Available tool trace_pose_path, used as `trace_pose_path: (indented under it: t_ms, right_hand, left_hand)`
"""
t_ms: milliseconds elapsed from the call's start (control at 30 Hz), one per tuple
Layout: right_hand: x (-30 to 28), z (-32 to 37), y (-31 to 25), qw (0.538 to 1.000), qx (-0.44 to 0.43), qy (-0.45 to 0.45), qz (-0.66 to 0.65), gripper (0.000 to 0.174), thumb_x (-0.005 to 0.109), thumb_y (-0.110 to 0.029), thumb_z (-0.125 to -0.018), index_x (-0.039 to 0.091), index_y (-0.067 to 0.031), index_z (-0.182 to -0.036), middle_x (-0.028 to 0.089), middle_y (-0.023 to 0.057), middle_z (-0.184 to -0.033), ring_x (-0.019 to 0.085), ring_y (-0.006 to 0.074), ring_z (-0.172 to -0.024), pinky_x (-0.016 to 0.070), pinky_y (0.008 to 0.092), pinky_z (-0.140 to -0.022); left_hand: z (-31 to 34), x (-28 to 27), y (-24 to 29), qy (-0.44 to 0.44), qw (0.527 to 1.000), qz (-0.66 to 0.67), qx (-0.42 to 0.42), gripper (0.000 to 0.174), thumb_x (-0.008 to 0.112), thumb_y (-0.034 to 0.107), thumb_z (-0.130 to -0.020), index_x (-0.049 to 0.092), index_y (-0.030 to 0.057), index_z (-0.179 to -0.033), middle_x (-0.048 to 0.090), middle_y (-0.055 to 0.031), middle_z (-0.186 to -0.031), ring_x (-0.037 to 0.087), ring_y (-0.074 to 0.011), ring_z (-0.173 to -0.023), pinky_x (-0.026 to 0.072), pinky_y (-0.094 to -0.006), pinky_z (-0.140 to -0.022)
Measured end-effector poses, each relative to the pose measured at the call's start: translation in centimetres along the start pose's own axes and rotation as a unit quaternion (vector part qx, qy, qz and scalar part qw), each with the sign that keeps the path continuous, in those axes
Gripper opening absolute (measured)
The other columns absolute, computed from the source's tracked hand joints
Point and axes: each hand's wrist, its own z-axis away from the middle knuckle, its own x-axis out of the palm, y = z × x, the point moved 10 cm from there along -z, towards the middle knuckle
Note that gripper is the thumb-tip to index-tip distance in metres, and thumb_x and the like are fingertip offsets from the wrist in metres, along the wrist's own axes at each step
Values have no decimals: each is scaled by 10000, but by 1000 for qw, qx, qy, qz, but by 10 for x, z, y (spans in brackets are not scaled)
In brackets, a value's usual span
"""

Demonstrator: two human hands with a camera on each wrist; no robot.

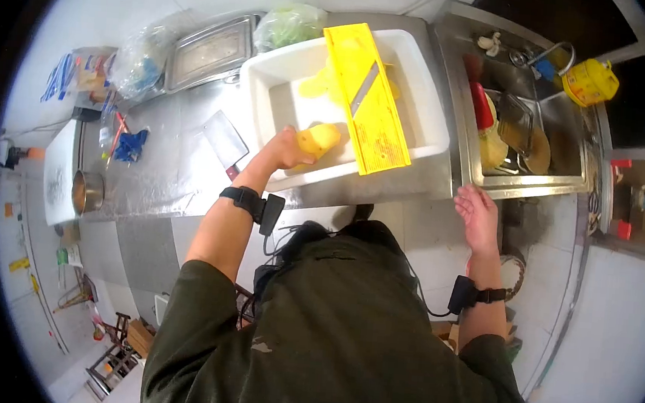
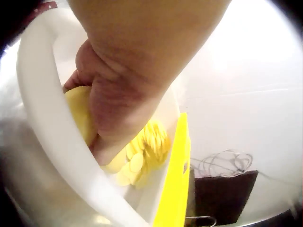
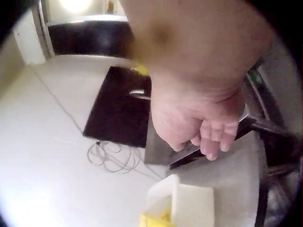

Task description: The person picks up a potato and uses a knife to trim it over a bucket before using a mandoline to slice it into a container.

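Note:
The left hand grips a peeled yellow potato-like piece at the near left of a white tub. In the left wrist view the fingers curl round the piece, partly hidden behind the palm. A yellow slicer with a slanted blade lies across the tub, to the right of that hand. Thin yellow slices lie in the tub. The right hand hangs by the counter's front edge near the sink, holding nothing, its fingers loosely bent.
A cleaver lies left of the tub. Behind are a metal tray and a bag of greens. The sink at the right holds dishes; a yellow container stands beside it. A metal pot is far left.

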Motion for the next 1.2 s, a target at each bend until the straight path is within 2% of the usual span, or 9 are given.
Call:
trace_pose_path:
  t_ms: [167,333,533,667,767,867,967,1133,1200]
  right_hand:
    - [78,-5,-54,971,-171,-58,158,424,691,-173,-887,547,-1,-1246,640,113,-1134,625,195,-946,508,314,-829]
    - [273,100,-128,655,-533,-177,506,659,738,-109,-765,489,-80,-1374,489,188,-1375,460,377,-1273,368,449,-1087]
    - [402,124,-103,421,-695,-274,515,714,760,-88,-674,514,-120,-1343,553,154,-1277,532,357,-1183,430,418,-1024]
    - [442,119,-68,530,-464,-439,558,710,801,-111,-660,520,-79,-1312,585,144,-1219,610,316,-1057,496,372,-939]
    - [462,136,-7,634,-212,-627,400,662,818,-178,-703,522,-11,-1272,634,133,-1161,614,224,-1065,476,340,-951]
    - [491,187,51,643,-35,-712,279,659,816,-180,-736,509,5,-1289,633,102,-1140,604,201,-1051,477,335,-944]
    - [503,220,132,598,182,-730,277,625,777,-219,-805,497,11,-1314,617,96,-1166,587,190,-1069,471,329,-955]
    - [529,226,208,608,207,-700,312,652,688,-382,-879,474,44,-1324,588,175,-1237,563,258,-1149,444,357,-997]
    - [554,164,178,612,-309,-434,585,652,671,-393,-867,474,47,-1307,573,248,-1244,543,354,-1175,429,417,-1016]
  left_hand:
    - [42,-26,11,3,962,273,-2,835,803,395,-688,472,-152,-1225,637,-243,-1043,639,-307,-943,526,-344,-807]
    - [95,-44,37,-92,766,632,70,653,712,317,-853,450,-79,-1301,619,-135,-989,628,-173,-797,530,-279,-572]
    - [120,-50,17,-113,745,650,100,651,605,472,-905,459,26,-1355,647,-196,-920,643,-224,-614,523,-292,-504]
    - [150,-48,-28,-120,696,694,141,896,341,808,-853,462,82,-1365,652,-139,-968,663,-252,-722,548,-334,-616]
    - [182,-47,-84,70,698,685,199,940,452,829,-789,475,91,-1372,605,-52,-1206,566,-177,-1007,458,-332,-831]
    - [220,-56,-112,243,716,621,206,1015,678,743,-713,428,37,-1398,559,-81,-1291,532,-211,-1154,427,-378,-985]
    - [258,-47,-138,287,609,709,209,904,752,534,-763,381,18,-1407,521,-166,-1352,549,-265,-1190,451,-431,-1010]
    - [297,5,-226,412,458,781,99,667,699,355,-823,443,-7,-1322,592,-208,-1255,618,-337,-1092,511,-448,-960]
    - [320,21,-245,435,427,790,65,623,695,379,-839,486,-11,-1278,629,-183,-1149,653,-322,-1006,542,-440,-903]
